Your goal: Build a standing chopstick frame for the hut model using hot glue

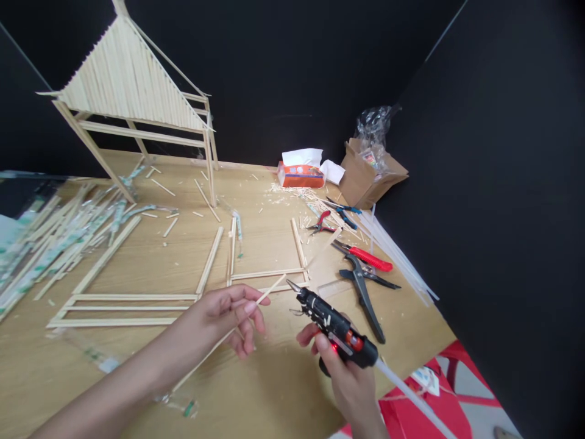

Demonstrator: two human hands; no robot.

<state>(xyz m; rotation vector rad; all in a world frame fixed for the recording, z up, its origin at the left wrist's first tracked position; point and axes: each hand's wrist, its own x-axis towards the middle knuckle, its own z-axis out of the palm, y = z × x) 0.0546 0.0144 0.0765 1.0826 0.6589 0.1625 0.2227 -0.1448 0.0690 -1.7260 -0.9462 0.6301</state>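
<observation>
Wooden table (256, 244): stick-built roof model (123, 85) far left, 2 flat stick frames (123, 297) ahead of the hands. Left hand (223, 320): thumb and fingers pinching a long thin stick (269, 291). Right hand (342, 372): fingers wrapped round a black hot glue gun (333, 326), nozzle near the stick's end.

the glue gun (336, 326) is of glossy black plastic with a small metal nozzle (294, 286), and the glue stick (411, 396) is smooth, cloudy plastic. the thin stick (272, 288) is pale matt wood, a little rough. the table (274, 378) is smooth light wood, and the box (365, 183) is matt brown cardboard.
</observation>
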